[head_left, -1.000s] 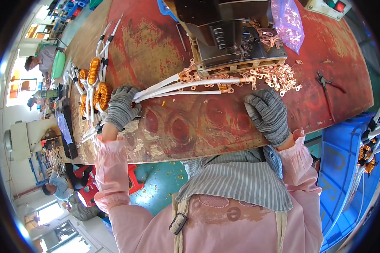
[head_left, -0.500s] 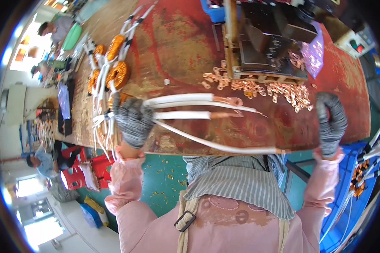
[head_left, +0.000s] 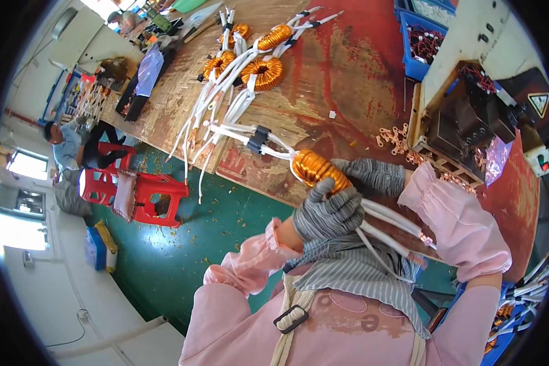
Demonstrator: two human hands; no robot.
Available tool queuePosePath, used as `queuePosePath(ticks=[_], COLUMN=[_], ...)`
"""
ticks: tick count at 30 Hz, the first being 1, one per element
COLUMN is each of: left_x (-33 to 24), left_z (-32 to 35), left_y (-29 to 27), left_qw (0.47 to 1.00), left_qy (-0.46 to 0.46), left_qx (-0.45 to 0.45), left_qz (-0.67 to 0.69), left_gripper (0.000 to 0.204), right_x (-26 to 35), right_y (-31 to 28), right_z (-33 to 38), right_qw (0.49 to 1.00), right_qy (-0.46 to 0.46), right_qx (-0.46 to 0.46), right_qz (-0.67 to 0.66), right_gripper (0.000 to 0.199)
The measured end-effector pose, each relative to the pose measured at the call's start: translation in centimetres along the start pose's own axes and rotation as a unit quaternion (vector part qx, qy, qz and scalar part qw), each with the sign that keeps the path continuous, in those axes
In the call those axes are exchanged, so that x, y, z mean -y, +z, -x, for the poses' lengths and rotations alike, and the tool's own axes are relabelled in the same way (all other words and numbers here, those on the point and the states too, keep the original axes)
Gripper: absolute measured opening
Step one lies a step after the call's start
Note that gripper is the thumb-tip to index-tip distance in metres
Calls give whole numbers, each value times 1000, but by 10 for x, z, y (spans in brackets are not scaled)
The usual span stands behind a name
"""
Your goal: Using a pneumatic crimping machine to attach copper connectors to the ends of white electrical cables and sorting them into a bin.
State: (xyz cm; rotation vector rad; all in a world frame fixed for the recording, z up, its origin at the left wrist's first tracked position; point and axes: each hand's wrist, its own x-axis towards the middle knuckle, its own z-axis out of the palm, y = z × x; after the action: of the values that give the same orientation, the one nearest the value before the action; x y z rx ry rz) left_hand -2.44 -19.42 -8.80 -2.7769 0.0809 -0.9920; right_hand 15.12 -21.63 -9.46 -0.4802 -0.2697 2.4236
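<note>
Previously apart, the left hand (head_left: 330, 213) and right hand (head_left: 375, 175) had met left of the black press (head_left: 460, 125), the left clamped on a copper-wound coil (head_left: 317, 169), the right behind it, grip unclear, bringing both to one piece.

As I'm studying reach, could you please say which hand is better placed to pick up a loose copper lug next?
Probably the right hand: it lies nearer the copper lugs, while the left hand, gripping the orange coil, is farther away.
</note>
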Motion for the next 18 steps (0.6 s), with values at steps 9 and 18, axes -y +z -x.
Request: queuePosePath(ticks=[9,18], left_x=[29,13], left_z=[-18,22], left_y=[-33,-29], left_qw=[968,872], left_qy=[-41,-379], left_qx=[61,-15], left_qz=[239,310], left_gripper=[31,95], right_x=[-29,-46], right_y=[-26,10], right_z=[-14,-1], right_qw=[976,898], right_qy=[-63,-261], right_qx=[62,-85], right_qz=[-200,344], right_gripper=[26,32])
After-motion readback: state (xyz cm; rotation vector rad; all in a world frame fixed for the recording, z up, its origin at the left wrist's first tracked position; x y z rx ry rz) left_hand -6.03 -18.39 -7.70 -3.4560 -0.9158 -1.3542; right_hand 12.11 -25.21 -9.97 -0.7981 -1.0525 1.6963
